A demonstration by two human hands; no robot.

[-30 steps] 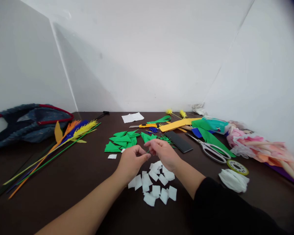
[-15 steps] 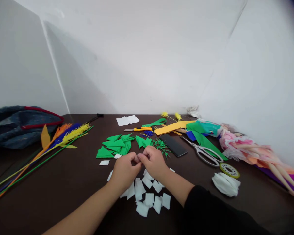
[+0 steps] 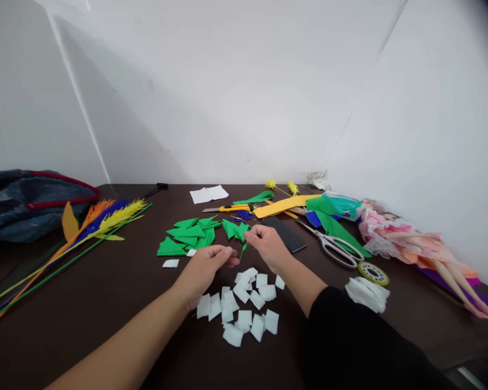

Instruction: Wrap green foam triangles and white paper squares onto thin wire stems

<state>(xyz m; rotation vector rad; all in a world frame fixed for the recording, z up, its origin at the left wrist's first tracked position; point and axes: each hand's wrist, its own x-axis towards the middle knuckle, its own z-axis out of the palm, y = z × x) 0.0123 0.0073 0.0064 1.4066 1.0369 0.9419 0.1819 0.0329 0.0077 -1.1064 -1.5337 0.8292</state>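
Between the thumb and fingers of my right hand [image 3: 266, 246] is pinched a small twisted green paper piece [image 3: 243, 250], its thin end hanging down. My left hand [image 3: 209, 266] is just to its left, fingers curled in and thumb against them, close to that thin end; what they hold, if anything, is hidden. Below both hands lie several small white tissue squares [image 3: 244, 318], loosely scattered. Beyond the left hand is a pile of green crepe paper pieces [image 3: 187, 233]. A few smaller green cuttings [image 3: 233, 228] lie just past the right hand's fingertips.
A yellow utility knife [image 3: 233, 208], a black phone [image 3: 288, 235], scissors [image 3: 337, 249], a tape roll [image 3: 373, 273] and crumpled white tissue [image 3: 368, 295] are around. Dolls [image 3: 415, 238] lie at right. Colored paper stems [image 3: 71, 254] and a denim bag [image 3: 8, 216] are at left.
My hands, joined before, have drawn apart, the left going down and left. The green twisted piece now shows between them. The view has shifted slightly.
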